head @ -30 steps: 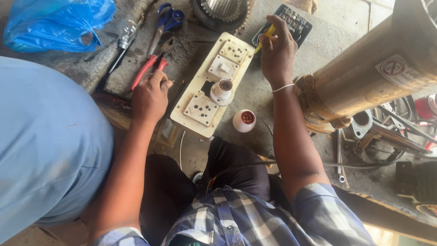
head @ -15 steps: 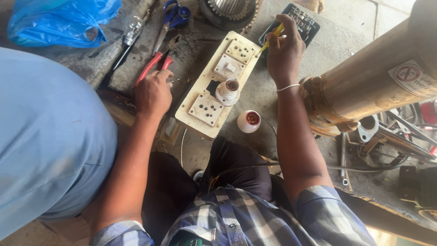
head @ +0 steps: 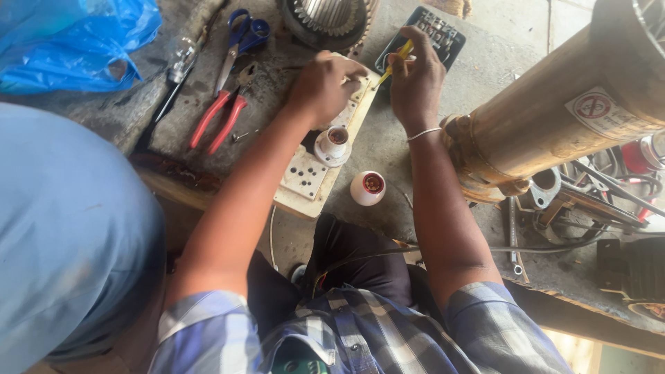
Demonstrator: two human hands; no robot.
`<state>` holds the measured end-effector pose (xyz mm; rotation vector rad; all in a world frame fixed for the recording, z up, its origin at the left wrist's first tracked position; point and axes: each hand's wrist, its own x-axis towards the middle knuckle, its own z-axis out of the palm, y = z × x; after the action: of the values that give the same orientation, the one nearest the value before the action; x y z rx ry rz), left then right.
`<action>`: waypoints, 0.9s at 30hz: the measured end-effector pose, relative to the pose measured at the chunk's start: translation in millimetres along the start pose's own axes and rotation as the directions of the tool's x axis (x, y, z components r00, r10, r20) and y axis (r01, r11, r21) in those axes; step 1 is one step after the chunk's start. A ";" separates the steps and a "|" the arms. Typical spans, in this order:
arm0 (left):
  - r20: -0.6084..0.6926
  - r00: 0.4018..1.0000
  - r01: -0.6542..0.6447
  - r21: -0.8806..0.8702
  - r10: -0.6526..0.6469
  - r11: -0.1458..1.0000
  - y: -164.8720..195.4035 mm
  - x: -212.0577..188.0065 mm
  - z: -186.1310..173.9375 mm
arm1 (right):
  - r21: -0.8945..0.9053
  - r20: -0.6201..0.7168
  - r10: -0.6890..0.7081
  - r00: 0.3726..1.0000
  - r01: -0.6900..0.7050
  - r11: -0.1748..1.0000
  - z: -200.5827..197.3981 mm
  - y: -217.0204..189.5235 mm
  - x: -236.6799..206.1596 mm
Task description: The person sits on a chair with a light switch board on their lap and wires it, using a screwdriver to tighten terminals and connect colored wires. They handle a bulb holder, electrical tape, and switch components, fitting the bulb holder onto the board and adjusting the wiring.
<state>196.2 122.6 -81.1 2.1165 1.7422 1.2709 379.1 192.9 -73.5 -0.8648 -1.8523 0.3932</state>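
Head view: the left hand (head: 325, 83) presses down on the far end of the cream switchboard (head: 312, 173), apparently to steady it; its fingers lie curled on the board, gripping nothing. The right hand (head: 415, 86) is clamped on a yellow screwdriver (head: 393, 64), tip angled toward the board's far corner (contact hidden). A white lamp holder (head: 333, 144) sits on the board; its loose cap (head: 368, 188) lies just beside the board's edge. Red pliers (head: 220, 119) and blue scissors (head: 241, 38) lie left on the surface (head: 478, 69); a brass-coloured cylinder (head: 554, 118) crowds the right.
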 end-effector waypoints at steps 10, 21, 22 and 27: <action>0.208 0.977 0.018 -0.297 0.046 0.955 -35.4 48.3 54.6 | 0.526 -0.028 0.108 0.994 -0.077 0.847 43.9 32.0 17.3; 0.183 0.971 0.215 -0.406 -0.151 0.888 -30.9 31.7 67.6 | -0.051 -0.071 -0.277 0.958 0.273 0.961 12.1 3.2 21.3; 0.166 0.978 0.184 -0.415 -0.125 0.891 -30.7 30.4 67.4 | -0.130 -0.055 -0.245 0.968 0.236 0.963 4.5 -2.7 19.7; 0.102 0.992 0.101 -0.355 -0.069 0.930 -30.6 26.5 65.7 | -0.059 0.062 -0.174 0.983 0.178 0.982 -15.7 -24.9 21.3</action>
<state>215.8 181.6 -126.8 1.8400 1.4187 1.3305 378.6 189.2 -37.3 -0.7319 -1.9853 0.2501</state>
